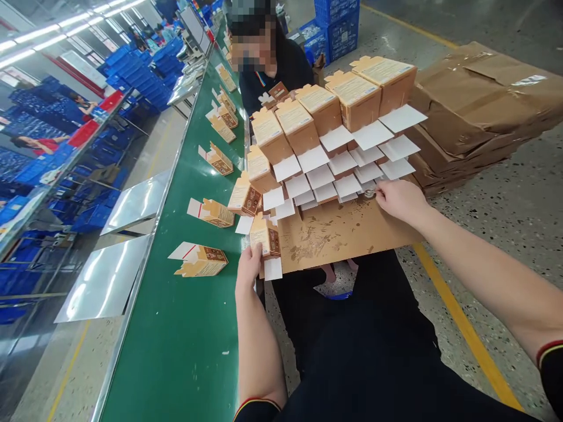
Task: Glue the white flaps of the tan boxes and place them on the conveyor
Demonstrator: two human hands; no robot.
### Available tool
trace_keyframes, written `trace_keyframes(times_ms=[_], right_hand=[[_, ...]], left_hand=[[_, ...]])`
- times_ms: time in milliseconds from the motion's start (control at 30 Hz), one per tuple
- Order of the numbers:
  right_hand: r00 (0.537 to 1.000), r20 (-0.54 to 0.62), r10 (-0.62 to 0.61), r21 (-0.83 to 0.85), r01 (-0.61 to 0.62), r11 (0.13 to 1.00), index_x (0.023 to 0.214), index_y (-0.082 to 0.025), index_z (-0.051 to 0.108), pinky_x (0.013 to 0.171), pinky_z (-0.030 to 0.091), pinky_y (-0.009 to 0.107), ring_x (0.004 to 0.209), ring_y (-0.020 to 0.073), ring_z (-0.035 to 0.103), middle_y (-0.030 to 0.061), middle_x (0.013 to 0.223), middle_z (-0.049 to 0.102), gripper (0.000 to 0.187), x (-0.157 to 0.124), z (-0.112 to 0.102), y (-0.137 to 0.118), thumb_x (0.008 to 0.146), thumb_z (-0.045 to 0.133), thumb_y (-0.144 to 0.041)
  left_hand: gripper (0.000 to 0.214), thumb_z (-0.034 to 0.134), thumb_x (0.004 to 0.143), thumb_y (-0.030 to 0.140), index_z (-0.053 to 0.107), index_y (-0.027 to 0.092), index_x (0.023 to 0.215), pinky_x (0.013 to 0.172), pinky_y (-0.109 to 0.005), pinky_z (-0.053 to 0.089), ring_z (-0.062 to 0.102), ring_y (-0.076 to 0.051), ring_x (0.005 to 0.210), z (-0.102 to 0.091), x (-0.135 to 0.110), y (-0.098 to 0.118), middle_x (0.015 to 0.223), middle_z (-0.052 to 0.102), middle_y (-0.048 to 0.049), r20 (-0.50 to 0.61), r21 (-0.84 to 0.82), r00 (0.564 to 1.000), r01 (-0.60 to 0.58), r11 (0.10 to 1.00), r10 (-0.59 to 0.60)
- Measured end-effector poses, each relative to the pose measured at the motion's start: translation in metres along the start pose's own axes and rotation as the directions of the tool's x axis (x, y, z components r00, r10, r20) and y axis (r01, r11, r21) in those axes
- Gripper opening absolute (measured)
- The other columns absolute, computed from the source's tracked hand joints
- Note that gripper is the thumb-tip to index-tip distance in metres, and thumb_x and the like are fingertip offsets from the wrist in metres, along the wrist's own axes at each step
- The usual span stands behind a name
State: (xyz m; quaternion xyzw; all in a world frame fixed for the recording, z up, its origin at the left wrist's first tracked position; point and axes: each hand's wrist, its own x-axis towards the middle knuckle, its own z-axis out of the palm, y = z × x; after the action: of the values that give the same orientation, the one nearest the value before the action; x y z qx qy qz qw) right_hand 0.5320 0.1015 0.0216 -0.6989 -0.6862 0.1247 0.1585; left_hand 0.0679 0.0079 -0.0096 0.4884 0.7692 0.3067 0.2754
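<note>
My left hand (pixel 248 267) grips a small printed cardboard box (pixel 263 234) at the table's near edge, thumb on its face and a white flap hanging below. My right hand (pixel 401 199) is closed in a pinch by the right end of the stacked boxes. A small shiny, clear or metallic thing (pixel 369 192) shows at its fingertips; its kind is too small to tell. Open-topped boxes (pixel 308 114) stand stacked in rows, white flaps sticking out toward me. Beneath them lies a brown cardboard sheet (pixel 343 231) with dark scuff marks.
Along the left runs a green conveyor belt (pixel 176 346) carrying several open boxes (pixel 204 262) spaced apart. Across from me sits a co-worker (pixel 290 64) in dark clothes. Wrapped brown cartons (pixel 479 99) are piled at right. Blue crates (pixel 343 29) stand behind.
</note>
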Motion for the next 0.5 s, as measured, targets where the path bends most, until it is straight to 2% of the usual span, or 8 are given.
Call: trace_keyframes(times_ms=[100, 200, 300, 400, 500], right_hand=[[1.0, -0.001, -0.005, 0.02, 0.005, 1.0, 0.089, -0.013, 0.079, 0.065, 0.026, 0.031, 0.061, 0.0146, 0.046, 0.0069, 0.071, 0.071, 0.01, -0.008, -0.002, 0.008, 0.095, 0.072, -0.007], [0.996, -0.093, 0.015, 0.187, 0.003, 0.982, 0.095, -0.015, 0.081, 0.063, 0.035, 0.029, 0.062, 0.0151, 0.054, 0.005, 0.072, 0.072, 0.009, -0.038, -0.005, 0.021, 0.095, 0.073, -0.011], [0.977, -0.214, 0.025, 0.417, 0.068, 0.907, 0.098, -0.018, 0.082, 0.06, 0.042, 0.028, 0.062, 0.015, 0.058, 0.0038, 0.072, 0.071, 0.011, -0.081, 0.004, 0.017, 0.099, 0.072, -0.023], [0.976, -0.212, -0.052, 0.591, 0.17, 0.789, 0.101, -0.019, 0.081, 0.056, 0.046, 0.027, 0.06, 0.0148, 0.059, 0.0029, 0.073, 0.071, 0.021, -0.12, 0.03, -0.013, 0.105, 0.067, -0.034], [0.961, -0.139, -0.239, 0.653, 0.271, 0.707, 0.098, -0.022, 0.079, 0.058, 0.047, 0.026, 0.057, 0.0139, 0.06, 0.0003, 0.071, 0.07, 0.022, -0.143, 0.068, -0.053, 0.109, 0.062, -0.031]], left_hand=[[0.042, 0.072, 0.098, 0.063, 0.079, 0.022, 0.103, 0.097, -0.049, 0.066, 0.08, -0.036, 0.108, 0.008, -0.031, 0.0, 0.108, 0.085, -0.0129, 0.083, -0.127, 0.993, 0.098, 0.987, -0.088], [0.044, 0.08, 0.096, 0.064, 0.078, 0.024, 0.114, 0.104, -0.048, 0.066, 0.08, -0.033, 0.115, 0.007, -0.072, -0.008, 0.12, 0.084, -0.0123, 0.097, -0.315, 0.992, 0.106, 0.943, -0.079], [0.058, 0.088, 0.091, 0.063, 0.075, 0.026, 0.133, 0.109, -0.05, 0.066, 0.08, -0.033, 0.126, 0.007, -0.097, -0.005, 0.139, 0.081, -0.014, 0.136, -0.585, 0.988, 0.143, 0.798, -0.078], [0.079, 0.101, 0.078, 0.055, 0.072, 0.028, 0.145, 0.116, -0.053, 0.064, 0.073, -0.038, 0.142, 0.022, -0.096, 0.011, 0.154, 0.075, -0.0159, 0.122, -0.757, 0.992, 0.12, 0.642, -0.042], [0.088, 0.107, 0.07, 0.054, 0.072, 0.029, 0.147, 0.124, -0.052, 0.059, 0.066, -0.039, 0.153, 0.049, -0.08, 0.025, 0.158, 0.073, -0.0147, 0.019, -0.823, 0.998, 0.046, 0.566, -0.054]])
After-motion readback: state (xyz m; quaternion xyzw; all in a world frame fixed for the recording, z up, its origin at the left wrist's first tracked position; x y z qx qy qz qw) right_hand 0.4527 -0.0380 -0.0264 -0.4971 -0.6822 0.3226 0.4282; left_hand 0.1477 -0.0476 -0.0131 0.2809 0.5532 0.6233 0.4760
